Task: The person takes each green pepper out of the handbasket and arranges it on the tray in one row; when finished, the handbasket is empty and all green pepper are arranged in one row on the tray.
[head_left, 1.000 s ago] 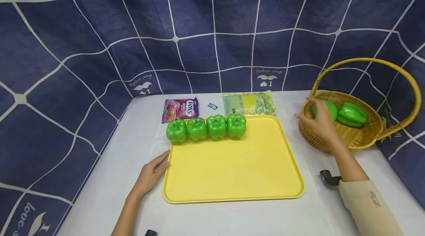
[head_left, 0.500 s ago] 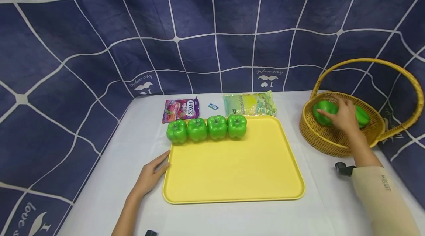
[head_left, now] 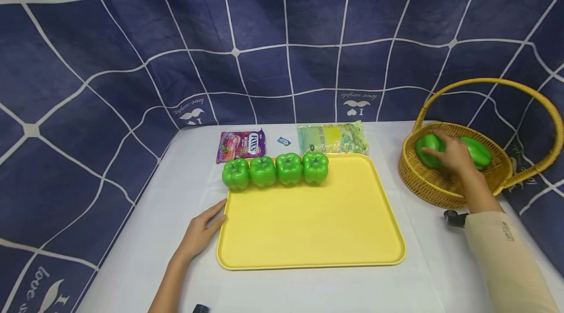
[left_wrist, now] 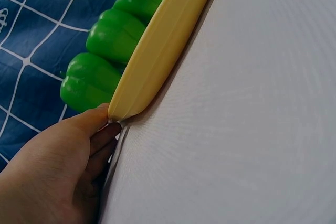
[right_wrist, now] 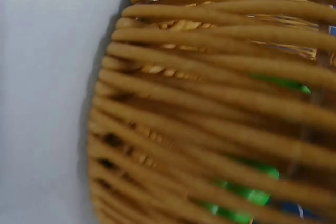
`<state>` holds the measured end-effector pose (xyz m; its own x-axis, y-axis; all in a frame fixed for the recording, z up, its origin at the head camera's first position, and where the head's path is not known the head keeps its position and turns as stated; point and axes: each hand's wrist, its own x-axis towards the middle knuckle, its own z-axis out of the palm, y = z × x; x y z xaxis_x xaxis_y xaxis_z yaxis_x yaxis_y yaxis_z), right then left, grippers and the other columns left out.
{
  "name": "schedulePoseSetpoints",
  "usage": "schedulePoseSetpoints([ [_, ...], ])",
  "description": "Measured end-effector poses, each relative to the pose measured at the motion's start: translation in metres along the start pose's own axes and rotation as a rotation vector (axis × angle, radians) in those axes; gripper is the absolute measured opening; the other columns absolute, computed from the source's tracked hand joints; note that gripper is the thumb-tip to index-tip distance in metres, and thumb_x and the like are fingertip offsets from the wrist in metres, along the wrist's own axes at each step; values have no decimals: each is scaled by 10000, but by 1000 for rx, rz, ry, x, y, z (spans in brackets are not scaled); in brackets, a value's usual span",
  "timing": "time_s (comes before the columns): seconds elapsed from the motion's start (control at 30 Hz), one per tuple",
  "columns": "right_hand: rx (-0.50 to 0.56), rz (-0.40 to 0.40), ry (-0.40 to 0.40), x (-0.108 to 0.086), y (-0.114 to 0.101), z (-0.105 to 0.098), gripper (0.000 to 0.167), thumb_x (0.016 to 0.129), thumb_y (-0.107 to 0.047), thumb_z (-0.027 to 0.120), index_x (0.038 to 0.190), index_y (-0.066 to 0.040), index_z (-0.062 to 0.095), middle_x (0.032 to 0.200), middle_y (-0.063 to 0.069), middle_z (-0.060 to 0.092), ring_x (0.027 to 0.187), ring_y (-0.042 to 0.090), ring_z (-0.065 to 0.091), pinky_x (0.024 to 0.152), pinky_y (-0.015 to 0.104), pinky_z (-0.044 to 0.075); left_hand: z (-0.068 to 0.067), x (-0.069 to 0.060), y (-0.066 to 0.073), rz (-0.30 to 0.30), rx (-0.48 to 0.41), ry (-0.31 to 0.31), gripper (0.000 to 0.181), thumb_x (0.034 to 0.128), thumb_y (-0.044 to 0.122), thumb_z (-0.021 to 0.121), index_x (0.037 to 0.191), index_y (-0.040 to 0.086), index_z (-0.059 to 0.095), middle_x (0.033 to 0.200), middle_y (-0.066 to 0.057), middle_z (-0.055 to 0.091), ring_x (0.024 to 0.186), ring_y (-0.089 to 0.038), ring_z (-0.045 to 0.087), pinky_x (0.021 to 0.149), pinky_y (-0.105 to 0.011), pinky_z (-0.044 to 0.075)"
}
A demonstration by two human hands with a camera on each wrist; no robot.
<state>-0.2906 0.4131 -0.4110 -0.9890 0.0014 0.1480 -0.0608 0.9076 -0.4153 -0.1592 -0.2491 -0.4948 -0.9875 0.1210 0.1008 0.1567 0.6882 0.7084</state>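
The left hand (head_left: 198, 234) rests against the left edge of the yellow tray (head_left: 313, 220), its thumb and fingers spread apart. Four green peppers (head_left: 289, 168) stand in a row along the tray's far edge, from its left corner. Well to the right, inside the wicker basket (head_left: 425, 193), the gripped pepper (head_left: 426, 150) lies left of the right hand (head_left: 456, 155), whose thumb and fingers clasp it; another pepper (head_left: 478, 151) lies just right of that hand.
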Motion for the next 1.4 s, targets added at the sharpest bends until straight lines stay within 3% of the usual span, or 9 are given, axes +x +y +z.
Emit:
schedulePoseSetpoints([
  [0.23, 32, -12, -56, -15, 2, -4, 827, 862, -391, 640, 1423, 50, 221, 1306, 429, 282, 1107, 608, 292, 895, 705, 265, -3, 1, 2, 0, -1, -5, 484, 938, 413, 502, 1389, 254, 426, 1393, -27, 440, 1281, -274, 389, 1052, -493, 315],
  [0.57, 49, 22, -171, -26, -3, -11, 901, 851, -413, 644, 1399, 126, 173, 1259, 447, 301, 1061, 570, 361, 847, 679, 343, -4, 1, 1, 0, -13, -7, 481, 941, 405, 501, 1388, 244, 428, 1395, -30, 436, 1284, -278, 383, 1055, -496, 310],
  [0.7, 32, 41, -160, -24, -2, -8, 926, 851, -474, 615, 1368, 171, 198, 1200, 457, 355, 1011, 534, 416, 826, 648, 379, -3, 1, 0, 12, -13, -7, 477, 942, 400, 502, 1388, 247, 429, 1392, -29, 440, 1283, -278, 386, 1054, -495, 312],
  [0.93, 8, 67, -124, -23, -1, -3, 920, 820, -522, 629, 1354, 138, 273, 1144, 443, 403, 962, 523, 444, 775, 623, 404, -1, 1, -1, 12, -13, -10, 480, 941, 410, 496, 1388, 247, 427, 1392, -35, 441, 1281, -284, 386, 1051, -504, 311],
  [1.07, 7, 46, -73, -25, -2, -4, 940, 791, -470, 690, 1348, 159, 269, 1130, 449, 402, 948, 519, 438, 776, 626, 394, 0, 1, -1, 7, -12, -10, 483, 940, 415, 495, 1388, 246, 428, 1392, -34, 440, 1281, -283, 387, 1050, -505, 311],
  [1.2, 6, 15, -25, -27, -2, -6, 961, 768, -419, 732, 1369, 148, 241, 1205, 454, 335, 1042, 571, 355, 840, 673, 329, 0, 0, 0, 5, -9, -9, 486, 940, 417, 495, 1389, 246, 426, 1394, -36, 438, 1282, -285, 384, 1050, -506, 311],
  [1.4, 22, -19, 36, -32, -6, -9, 874, 766, -349, 750, 1345, 124, 298, 1208, 428, 319, 1040, 567, 344, 810, 687, 340, 0, 1, -1, 5, -5, -10, 493, 941, 424, 487, 1393, 239, 421, 1397, -45, 434, 1283, -291, 381, 1049, -506, 311],
])
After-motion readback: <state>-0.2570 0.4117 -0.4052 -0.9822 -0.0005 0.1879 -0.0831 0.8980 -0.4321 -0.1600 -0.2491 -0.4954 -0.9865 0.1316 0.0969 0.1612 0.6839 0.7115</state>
